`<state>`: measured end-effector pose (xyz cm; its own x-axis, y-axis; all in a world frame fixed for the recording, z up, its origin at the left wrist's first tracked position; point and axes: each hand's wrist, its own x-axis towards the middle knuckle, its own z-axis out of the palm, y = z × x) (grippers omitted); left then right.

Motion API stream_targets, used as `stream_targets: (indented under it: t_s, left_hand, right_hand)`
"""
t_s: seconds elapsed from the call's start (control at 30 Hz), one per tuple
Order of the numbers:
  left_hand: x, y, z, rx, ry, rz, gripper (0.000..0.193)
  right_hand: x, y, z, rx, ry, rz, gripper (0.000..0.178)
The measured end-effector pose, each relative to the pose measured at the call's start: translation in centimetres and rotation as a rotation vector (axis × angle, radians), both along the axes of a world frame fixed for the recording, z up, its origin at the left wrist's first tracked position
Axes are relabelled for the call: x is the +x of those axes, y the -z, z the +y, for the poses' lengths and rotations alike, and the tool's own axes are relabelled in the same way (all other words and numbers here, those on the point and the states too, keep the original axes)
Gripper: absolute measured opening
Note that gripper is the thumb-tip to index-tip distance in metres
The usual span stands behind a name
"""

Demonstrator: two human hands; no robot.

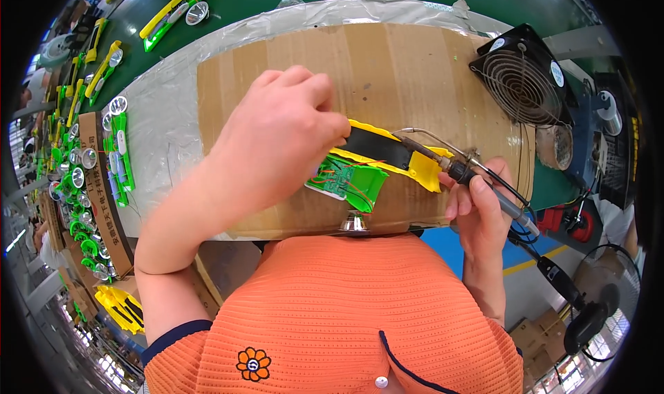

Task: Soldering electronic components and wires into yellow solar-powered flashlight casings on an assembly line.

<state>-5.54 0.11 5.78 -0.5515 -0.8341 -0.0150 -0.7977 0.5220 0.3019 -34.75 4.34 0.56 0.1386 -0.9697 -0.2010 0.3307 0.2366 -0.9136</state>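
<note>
My right hand (484,200) is closed around a soldering iron (510,208) with a thin metal feed tube along it; its tip points left over a yellow casing half (425,171). A black strip (377,148) lines that casing. My left hand (287,127) is in a pinch at the casing's left end, and whatever its fingertips hold is hidden. Just below the casing lies a green casing half (366,190) with a green circuit board (339,177) and thin red wires. A shiny reflector cup (354,222) sits at the near edge, close to my shirt.
Cardboard (387,62) covers the worktop. A black fan (520,83) stands far right, beside a tape roll (555,147). Green lamp assemblies (119,152) and a cardboard box edge (104,193) are at left. Yellow-green lamps (173,17) lie on the green surface beyond.
</note>
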Motion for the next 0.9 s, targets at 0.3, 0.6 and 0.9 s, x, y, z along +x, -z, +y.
stream_targets:
  t_s: [0.3,0.6,0.9]
  left_hand:
    - [-2.3,2.6,3.0,-0.026,-0.050,0.342,0.013]
    - [-3.9,2.5,3.4,-0.066,-0.223,0.270,0.013]
    - [-5.2,2.3,5.6,-0.080,-0.275,0.325,0.010]
  right_hand:
    - [1.7,0.9,0.7,0.039,0.030,-0.212,0.011]
    - [0.0,1.1,0.4,0.012,0.068,-0.291,0.010]
    - [1.5,2.5,0.9,0.011,-0.049,-0.289,0.012]
